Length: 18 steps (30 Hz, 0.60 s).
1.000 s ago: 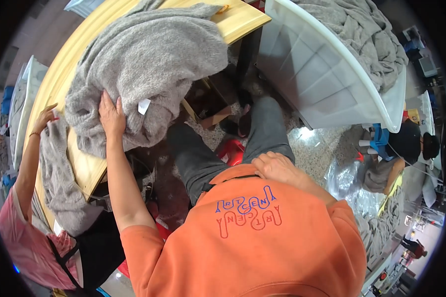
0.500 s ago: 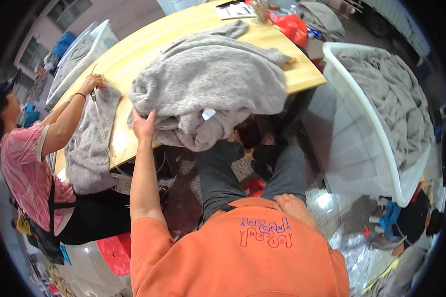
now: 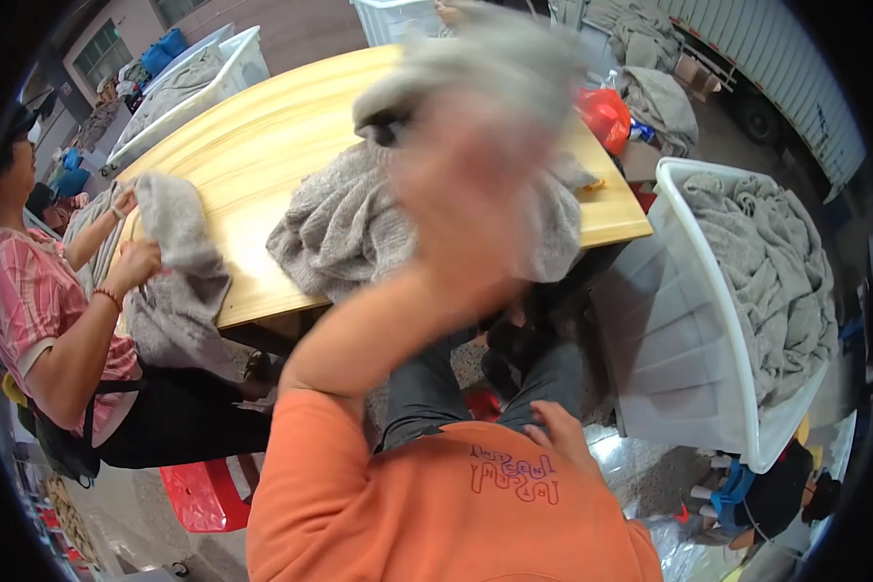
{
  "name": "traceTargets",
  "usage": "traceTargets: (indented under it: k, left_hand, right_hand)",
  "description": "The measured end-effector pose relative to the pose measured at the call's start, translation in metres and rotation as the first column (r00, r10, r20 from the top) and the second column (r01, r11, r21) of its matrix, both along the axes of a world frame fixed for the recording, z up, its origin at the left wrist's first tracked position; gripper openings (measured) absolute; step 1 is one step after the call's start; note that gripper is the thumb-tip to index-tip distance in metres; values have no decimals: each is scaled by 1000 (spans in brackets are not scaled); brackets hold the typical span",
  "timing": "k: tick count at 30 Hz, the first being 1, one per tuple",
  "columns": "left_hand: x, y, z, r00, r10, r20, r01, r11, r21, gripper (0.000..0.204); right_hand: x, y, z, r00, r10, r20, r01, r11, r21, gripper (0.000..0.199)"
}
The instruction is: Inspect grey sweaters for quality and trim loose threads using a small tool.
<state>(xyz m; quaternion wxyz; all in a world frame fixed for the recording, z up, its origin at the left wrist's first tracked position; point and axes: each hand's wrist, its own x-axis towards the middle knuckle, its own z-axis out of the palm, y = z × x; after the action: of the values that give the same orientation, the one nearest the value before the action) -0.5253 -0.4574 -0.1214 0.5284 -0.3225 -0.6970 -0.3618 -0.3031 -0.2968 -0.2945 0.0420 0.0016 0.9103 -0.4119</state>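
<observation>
My left hand (image 3: 461,189) is raised close to the camera and heavily blurred. A blurred piece of the grey knitted garment (image 3: 475,58) is lifted with it. More of the garment lies in a heap (image 3: 344,228) on the yellow wooden table (image 3: 262,126), near its front edge. My right hand (image 3: 558,432) rests on my thigh above my orange shirt, fingers apart and holding nothing.
A co-worker in a pink striped shirt (image 3: 29,301) sits at the left, both hands on another grey garment (image 3: 179,281). A white plastic bin (image 3: 689,330) full of grey garments stands at the right. A red bag (image 3: 606,114) lies at the table's far right; a red stool (image 3: 199,495) stands below.
My left arm has swung up from the table edge toward the camera, pulling part of the grey garment with it. The view has shifted right. My right hand stays on my thigh.
</observation>
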Motion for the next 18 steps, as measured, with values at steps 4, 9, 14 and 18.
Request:
traceTargets:
  k: [4,9,14,18]
  left_hand:
    - [113,55,-16,16,-989,147,999,21,38,21]
    - [131,11,-10,-641,-748,175,695,-468,545,21]
    - [151,-30,28,-696,-697,175,697,-595,401,21]
    - [150,-34,49,-692,-716,95,684,-607,405,18]
  right_hand:
    - [-28,34,-12,904,-389,176,372,516,-772,33]
    - [-44,103,-68,766,-622,-161,525,750,-402,31]
    - [-34,108,-91,781,-600,-172,595,799,-86,30]
    - [-22,85,-35,449,-694,-563,522,715,-465,11]
